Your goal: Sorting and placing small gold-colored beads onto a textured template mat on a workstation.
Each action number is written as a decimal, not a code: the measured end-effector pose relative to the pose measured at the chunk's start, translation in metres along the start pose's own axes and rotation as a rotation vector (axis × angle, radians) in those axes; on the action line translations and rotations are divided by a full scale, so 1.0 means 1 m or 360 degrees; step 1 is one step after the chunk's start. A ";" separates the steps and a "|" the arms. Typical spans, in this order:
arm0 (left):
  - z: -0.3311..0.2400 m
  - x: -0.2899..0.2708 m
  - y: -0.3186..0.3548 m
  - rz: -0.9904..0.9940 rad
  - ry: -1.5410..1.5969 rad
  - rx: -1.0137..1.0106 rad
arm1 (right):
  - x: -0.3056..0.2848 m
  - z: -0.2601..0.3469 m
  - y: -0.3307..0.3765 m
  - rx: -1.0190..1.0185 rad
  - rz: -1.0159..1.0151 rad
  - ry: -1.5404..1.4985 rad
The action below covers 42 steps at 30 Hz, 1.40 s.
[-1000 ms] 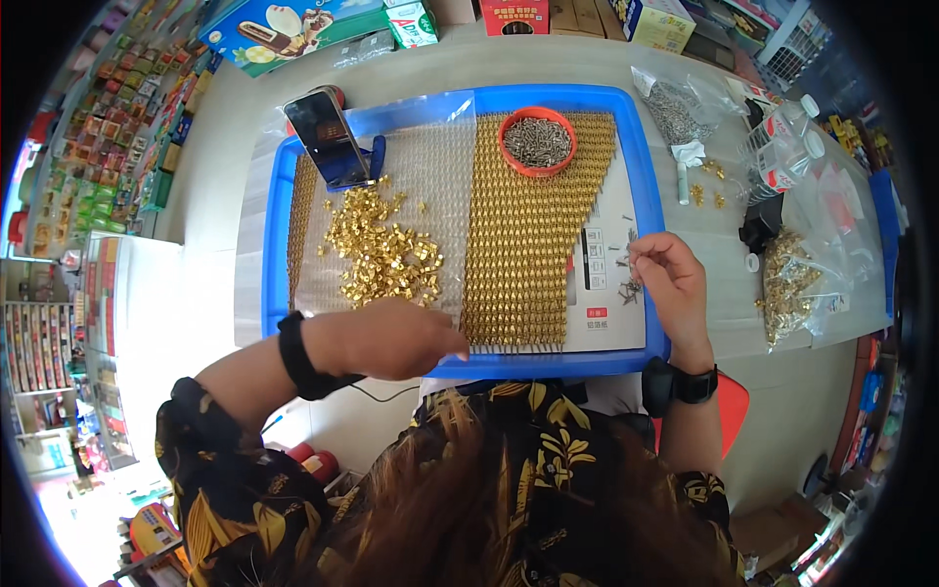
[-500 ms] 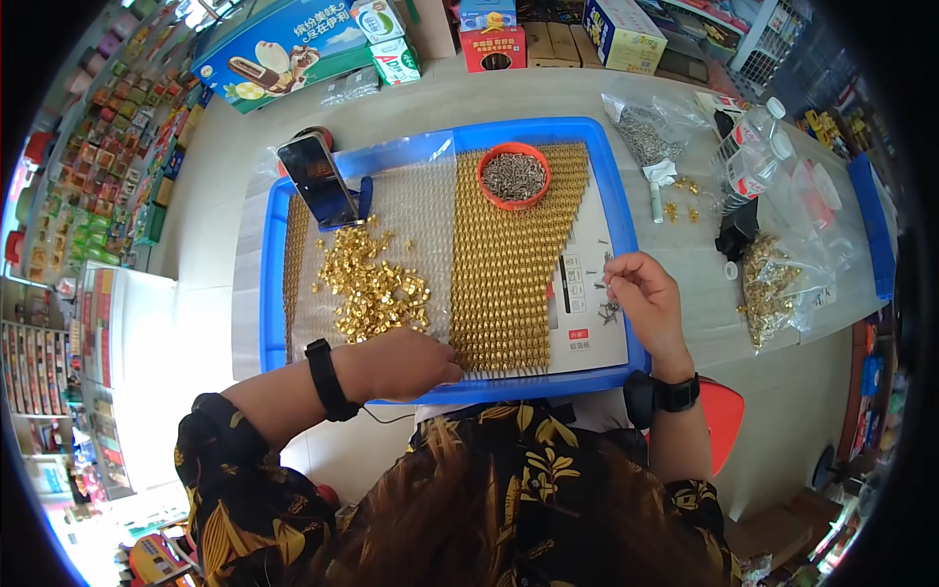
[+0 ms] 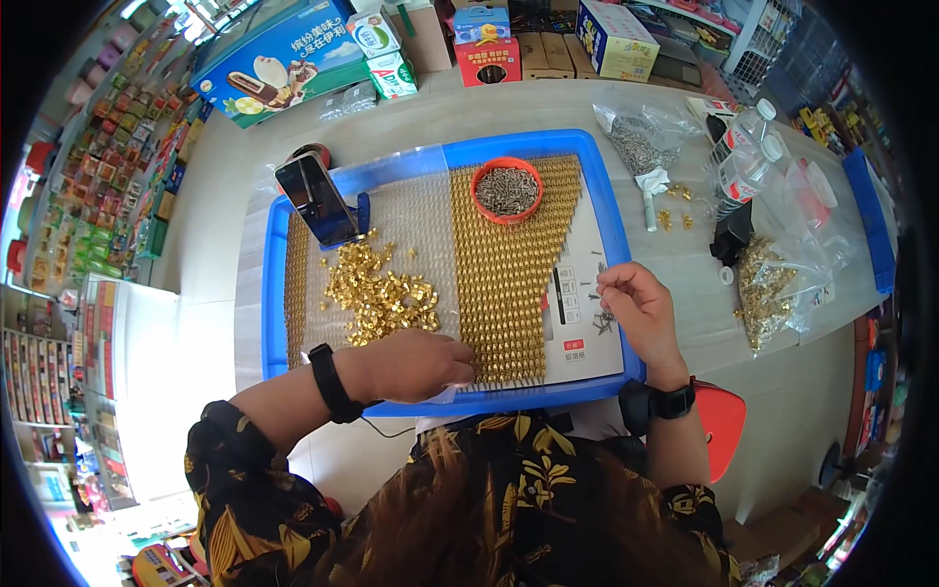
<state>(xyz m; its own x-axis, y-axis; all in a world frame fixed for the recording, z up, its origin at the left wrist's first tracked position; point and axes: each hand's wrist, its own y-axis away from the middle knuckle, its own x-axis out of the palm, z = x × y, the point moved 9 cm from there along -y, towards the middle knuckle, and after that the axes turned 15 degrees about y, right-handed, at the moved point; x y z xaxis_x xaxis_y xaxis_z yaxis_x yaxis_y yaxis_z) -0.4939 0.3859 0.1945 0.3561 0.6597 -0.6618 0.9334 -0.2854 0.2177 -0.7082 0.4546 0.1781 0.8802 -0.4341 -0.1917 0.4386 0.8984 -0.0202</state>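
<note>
A blue tray on the table holds a perforated board with rows of small gold pieces set in its right half. A loose heap of gold pieces lies on the left half. My left hand rests at the board's near edge, fingers curled by the lowest row; what it holds is hidden. My right hand sits on the white panel at the tray's right, fingertips pinched over several small dark screws. An orange bowl of screws stands at the far end.
A phone on a blue stand leans at the tray's far left. Right of the tray lie a bag of gold parts, a bag of screws, water bottles and a second blue tray edge. Boxes line the far side.
The view has shifted, so the tray sits lower in frame. My right hand has stayed pinched over the screws on the white panel; my left hand remains at the board's near edge.
</note>
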 end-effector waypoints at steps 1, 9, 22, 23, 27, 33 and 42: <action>0.000 0.000 -0.001 -0.0003 0.0000 -0.0001 | 0.000 0.000 0.000 0.0005 -0.0004 0.0005; 0.002 0.005 0.000 0.0026 0.0057 -0.0052 | 0.000 0.001 -0.001 0.0008 -0.0021 -0.0001; 0.050 -0.061 0.074 -0.0883 -0.0392 -0.0553 | 0.001 -0.001 -0.002 0.0004 -0.0023 0.0017; 0.048 -0.060 0.070 -0.0901 -0.0582 -0.0521 | 0.002 0.000 -0.003 0.0003 -0.0019 0.0023; 0.050 -0.036 0.046 -0.0571 -0.0740 -0.0478 | 0.002 -0.003 -0.003 0.0040 -0.0033 0.0046; 0.054 -0.021 0.036 -0.0569 -0.0824 -0.0288 | 0.002 0.000 -0.004 0.0044 -0.0033 0.0050; 0.044 -0.025 0.032 -0.0742 -0.0771 -0.0153 | 0.000 -0.002 -0.002 -0.0001 -0.0037 0.0085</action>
<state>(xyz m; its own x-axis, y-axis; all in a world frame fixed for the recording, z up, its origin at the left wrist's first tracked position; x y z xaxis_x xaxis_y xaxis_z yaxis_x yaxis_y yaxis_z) -0.4747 0.3294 0.1869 -0.1243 0.3067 -0.9437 0.9922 0.0316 -0.1204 -0.7090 0.4528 0.1766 0.8589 -0.4507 -0.2434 0.4587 0.8882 -0.0259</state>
